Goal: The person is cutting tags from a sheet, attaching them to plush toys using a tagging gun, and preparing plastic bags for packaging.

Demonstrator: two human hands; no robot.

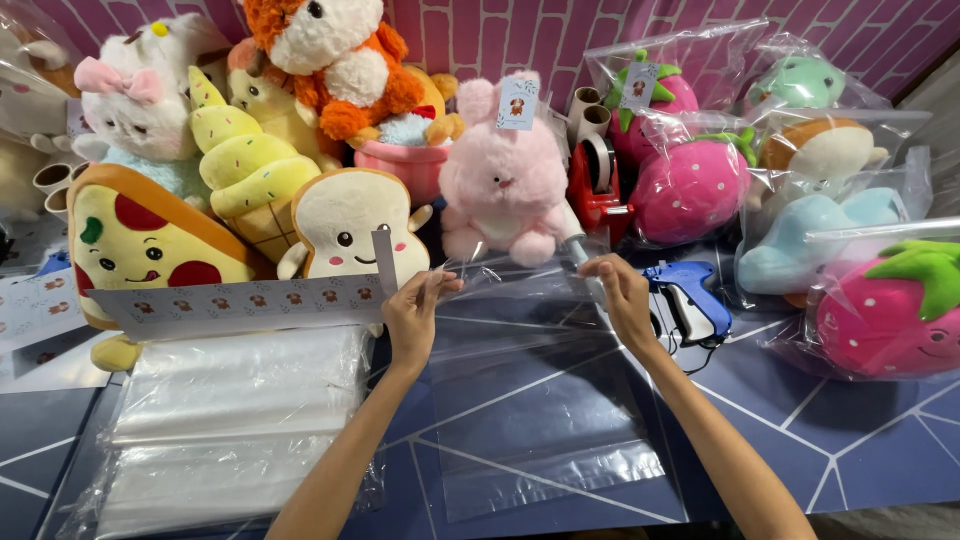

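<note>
Both hands pinching top edge of a clear plastic bag [540, 400] lying flat on the dark bench [860, 440]: left hand [415, 315] & right hand [622, 295] each in a closed grip, w/ pink bunny plush [503, 180] just behind, blue tagging gun [690, 295] at right.

Bright even light, sharp focus, glare on plastic, edges bowed.
</note>
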